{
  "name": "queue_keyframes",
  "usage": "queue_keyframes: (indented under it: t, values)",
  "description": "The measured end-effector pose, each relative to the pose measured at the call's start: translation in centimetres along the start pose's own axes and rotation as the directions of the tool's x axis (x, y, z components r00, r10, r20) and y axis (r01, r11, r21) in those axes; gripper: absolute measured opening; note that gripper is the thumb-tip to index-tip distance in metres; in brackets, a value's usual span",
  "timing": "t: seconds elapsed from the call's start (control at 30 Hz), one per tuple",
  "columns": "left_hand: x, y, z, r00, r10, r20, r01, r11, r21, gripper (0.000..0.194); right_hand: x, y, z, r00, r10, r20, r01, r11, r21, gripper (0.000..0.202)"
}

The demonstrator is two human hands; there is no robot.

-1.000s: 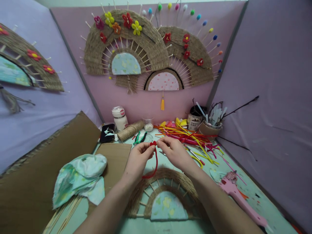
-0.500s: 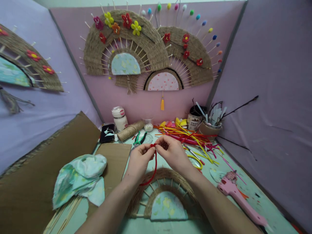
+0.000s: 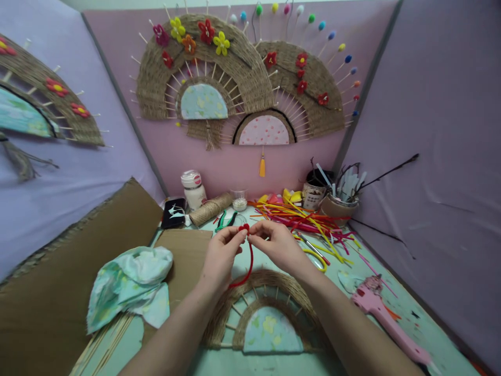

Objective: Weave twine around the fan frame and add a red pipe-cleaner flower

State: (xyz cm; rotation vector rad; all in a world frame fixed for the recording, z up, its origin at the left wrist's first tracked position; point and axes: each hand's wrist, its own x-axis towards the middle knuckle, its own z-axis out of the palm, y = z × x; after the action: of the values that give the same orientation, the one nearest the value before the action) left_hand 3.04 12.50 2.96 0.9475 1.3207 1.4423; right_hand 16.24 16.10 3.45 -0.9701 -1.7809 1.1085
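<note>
1. While your left hand [image 3: 225,248] pinches the looped end of the red pipe cleaner [image 3: 251,258], your right hand [image 3: 272,245] sits narrow at its side; can't tell if it grips or just touches. Probably one anchors, one shapes.
2. Pipe cleaner's up off the tabletop [image 3: 438,329], tail hanging toward the woven fan [image 3: 274,279]; likely raised for finger room.
3. Fan lies between your forearms, presumably there for easy reach.
4. Surface: pale green. Coloured pipe cleaners [image 3: 293,214] heaped back right, pliers [image 3: 226,221] and twine roll [image 3: 211,209] back left, pink glue gun [image 3: 395,324] right, crumpled cloth [image 3: 133,287] left.
5. Room: pink back panel [image 3: 230,167] with hung fans [image 3: 152,83], purple side panels [image 3: 438,104].
</note>
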Motion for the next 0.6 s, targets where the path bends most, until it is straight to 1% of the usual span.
queue_keyframes:
  t: [0.07,0.17,0.4,0.5,0.6]
  values:
    - [0.0,0.2,0.0,1.000,-0.004,0.014,0.004,1.000,-0.002,0.025,0.0,0.1,0.0,1.000,0.001,-0.015,-0.001,1.000,-0.020,0.013]
    - [0.0,0.5,-0.2,0.999,0.012,0.048,-0.012,1.000,0.010,0.024,0.1,0.1,-0.2,1.000,-0.002,-0.005,0.001,0.999,-0.050,0.013]
    - [0.7,0.3,-1.0,0.988,0.112,0.109,-0.127,0.981,0.146,0.024,0.0,0.1,-0.3,0.999,-0.014,0.042,0.021,0.987,-0.160,0.014]
    - [1.0,0.3,-1.4,0.982,0.114,0.147,-0.143,0.969,0.201,0.021,-0.2,-0.1,-0.4,0.996,-0.091,0.016,0.092,0.947,-0.307,0.011]
    - [1.0,0.7,-1.5,0.979,0.120,0.166,-0.164,0.946,0.280,0.019,-0.5,-0.5,-0.4,0.979,-0.204,0.013,0.186,0.864,-0.468,0.009]
